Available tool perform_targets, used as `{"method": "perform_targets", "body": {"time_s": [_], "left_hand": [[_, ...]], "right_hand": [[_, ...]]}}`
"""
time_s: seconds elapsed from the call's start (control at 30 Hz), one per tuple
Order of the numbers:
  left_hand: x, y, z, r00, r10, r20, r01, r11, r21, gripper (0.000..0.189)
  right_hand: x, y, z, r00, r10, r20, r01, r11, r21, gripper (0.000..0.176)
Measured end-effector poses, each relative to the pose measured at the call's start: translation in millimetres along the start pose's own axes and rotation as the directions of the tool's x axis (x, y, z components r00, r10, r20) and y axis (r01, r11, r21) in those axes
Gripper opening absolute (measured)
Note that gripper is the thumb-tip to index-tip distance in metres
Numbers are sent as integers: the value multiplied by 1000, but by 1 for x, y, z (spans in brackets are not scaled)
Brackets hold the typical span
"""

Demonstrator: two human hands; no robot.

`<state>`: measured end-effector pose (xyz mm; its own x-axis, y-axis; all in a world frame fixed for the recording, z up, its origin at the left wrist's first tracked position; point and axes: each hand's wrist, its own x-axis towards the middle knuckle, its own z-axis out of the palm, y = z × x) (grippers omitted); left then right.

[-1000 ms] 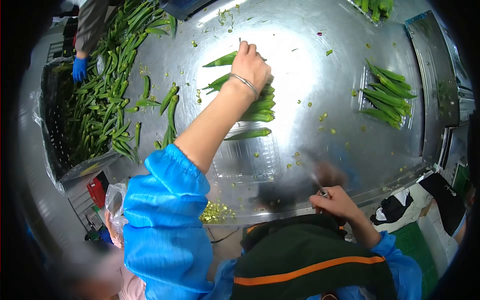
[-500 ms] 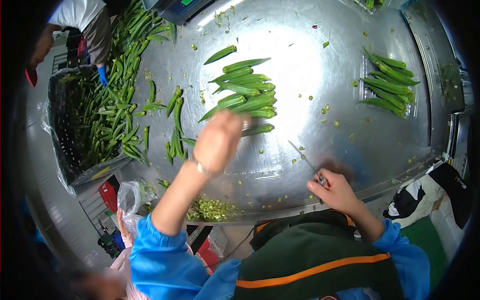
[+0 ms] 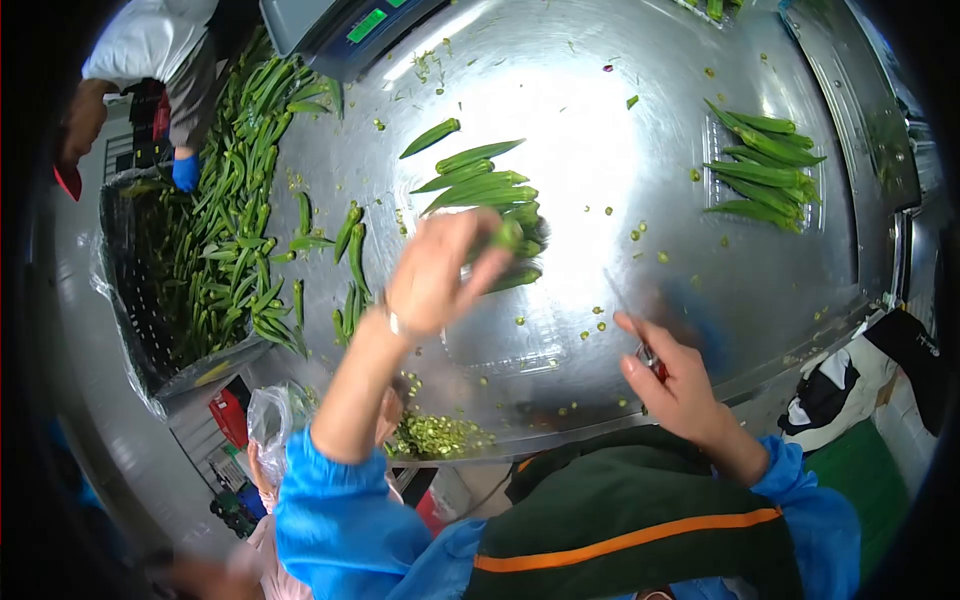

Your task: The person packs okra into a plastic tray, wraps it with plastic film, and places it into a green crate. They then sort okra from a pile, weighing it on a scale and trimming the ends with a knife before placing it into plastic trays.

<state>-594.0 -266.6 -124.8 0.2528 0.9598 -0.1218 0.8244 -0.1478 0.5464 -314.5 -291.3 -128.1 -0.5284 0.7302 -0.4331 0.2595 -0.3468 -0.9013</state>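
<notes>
My left hand [image 3: 435, 275], a little smeared by motion, is closed on an okra pod [image 3: 509, 236], whose stem end points away from the fingers. Just beyond it lies a row of okra pods [image 3: 480, 180] on the metal table, the nearer ones partly hidden by the hand. My right hand [image 3: 680, 385] grips a small knife [image 3: 650, 358] with a red-marked handle. Its blurred blade points up and left over the table, apart from the okra. Between the hands and nearer me, a clear plastic tray [image 3: 505, 350] lies on the table.
Okra fill a clear tray [image 3: 765, 175] at the right. A large okra pile [image 3: 230, 220] and a lined crate [image 3: 150, 345] stand at the left. Cut caps [image 3: 440, 436] heap at the near edge. A scale [image 3: 350, 35] stands at the back; a co-worker's blue-gloved hand [image 3: 186, 172] is far left.
My left hand has come up from the row with an okra pod now showing in its fingers. My right hand has tilted the knife slightly. The whole view has shifted a little.
</notes>
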Motion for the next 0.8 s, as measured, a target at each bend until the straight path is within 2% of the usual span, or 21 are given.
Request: {"method": "perform_targets", "body": {"time_s": [0.03,0.07,0.1,0.13,0.2,0.23,0.3,0.33,0.4,0.63,0.73,0.77,0.8], "left_hand": [[-12,31,-1,994,-109,16,110,961,-255,25],[-26,55,3,982,-181,62,191,903,-386,26],[-46,70,23,938,-320,132,325,680,-658,27],[-59,95,32,874,-425,236,426,433,-794,27],[-86,115,55,800,-388,458,479,-48,-877,28],[-94,121,66,791,-376,482,498,-62,-865,28],[-106,132,82,813,-406,418,404,-124,-906,30],[-108,137,84,805,-405,432,415,-134,-900,30],[-108,145,85,806,-443,393,423,-32,-905,31],[-103,158,77,793,-471,385,470,73,-880,32],[-100,160,75,759,-477,444,521,35,-853,31],[-101,158,71,743,-440,504,554,-17,-833,31],[-101,157,68,741,-441,506,557,-18,-831,31]], "right_hand": [[-6,0,-1,989,-147,-4,145,981,-128,39],[-11,3,-3,991,-132,-10,129,983,-129,39],[-16,6,-3,971,-237,27,238,953,-188,41],[-24,10,-4,941,-330,70,337,911,-239,43],[-36,14,-3,949,-308,67,314,911,-265,44],[-41,18,-4,941,-321,108,338,876,-343,43],[-51,26,-2,934,-323,151,356,825,-439,41],[-56,28,-3,939,-309,149,343,833,-434,41],[-62,32,-4,943,-300,145,333,832,-444,41],[-70,35,-10,934,-337,116,352,821,-449,42],[-71,33,-13,940,-318,124,340,831,-440,39],[-72,40,-13,941,-317,122,337,833,-438,39],[-75,53,-13,974,-198,107,225,878,-422,36]]}}
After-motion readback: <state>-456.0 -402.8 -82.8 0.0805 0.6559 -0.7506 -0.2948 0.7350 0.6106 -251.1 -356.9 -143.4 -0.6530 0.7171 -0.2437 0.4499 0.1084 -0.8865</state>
